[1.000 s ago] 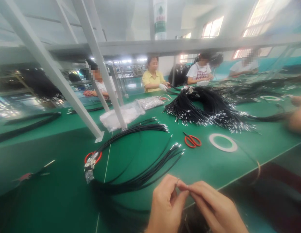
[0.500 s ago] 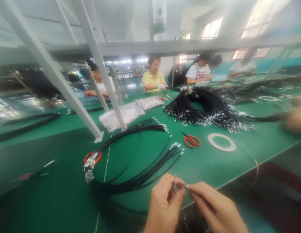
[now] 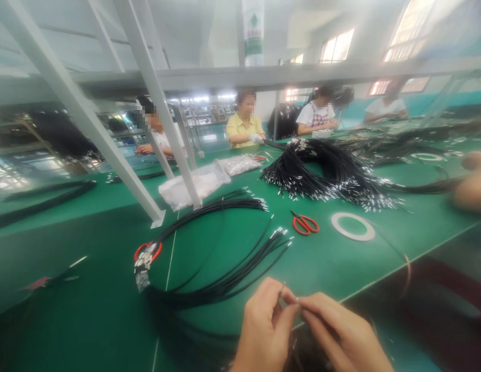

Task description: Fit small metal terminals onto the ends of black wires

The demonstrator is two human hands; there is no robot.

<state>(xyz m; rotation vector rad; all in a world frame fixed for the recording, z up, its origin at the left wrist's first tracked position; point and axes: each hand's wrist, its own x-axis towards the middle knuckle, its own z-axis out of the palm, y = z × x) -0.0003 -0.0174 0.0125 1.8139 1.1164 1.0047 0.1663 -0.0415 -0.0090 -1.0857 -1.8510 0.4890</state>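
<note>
At the table's near edge, my left hand (image 3: 266,325) is closed in a pinch, with the tip of a thin dark cable (image 3: 283,287) sticking up between its fingers. My right hand (image 3: 339,328) pinches at the same spot, fingertips meeting those of the left. Between them shows a speck of something whitish (image 3: 297,299), too small to name and mostly covered. Left of my hands, a bundle of black cables (image 3: 225,289) with silvery ends curves over the green table, its bend wrapped in clear plastic (image 3: 143,279).
Red-handled scissors (image 3: 305,224) and a white tape roll (image 3: 352,215) lie ahead. Beyond is a large heap of black cables (image 3: 333,165). Clear plastic bags (image 3: 196,183) rest by a white metal post (image 3: 147,191). A co-worker's blurred hand (image 3: 471,181) is at right; several people sit opposite.
My hands stay together and have shifted only slightly, the fingertips drawing closer so that less of the whitish piece shows. The co-worker's hand at right has moved a little left.
</note>
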